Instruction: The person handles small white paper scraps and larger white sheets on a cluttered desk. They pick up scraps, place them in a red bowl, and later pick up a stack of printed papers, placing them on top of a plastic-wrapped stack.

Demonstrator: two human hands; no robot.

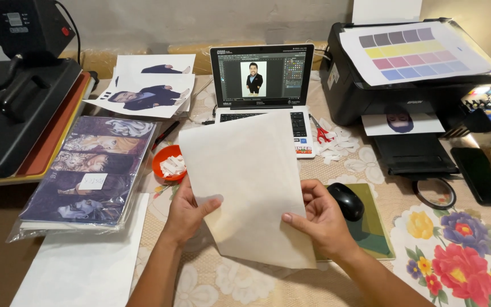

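Observation:
Both my hands hold a blank off-white sheet of paper (244, 176) above the table, tilted a little. My left hand (188, 213) grips its lower left edge, thumb on top. My right hand (319, 219) pinches its lower right edge. The sheet covers part of an open laptop (261, 77), whose screen shows an image editor with a picture of a person. A black mouse (346, 200) rests on a green mouse pad (377, 227) just right of my right hand.
A black printer (365, 94) with a colour-swatch sheet on top stands at the right, a print emerging from it. A heat press (18, 96) is at the left, bagged printed sheets (92, 170) beside it. Also here are an orange bowl (163, 165), scissors (320, 132), a tape roll (434, 193) and a black phone (481, 176).

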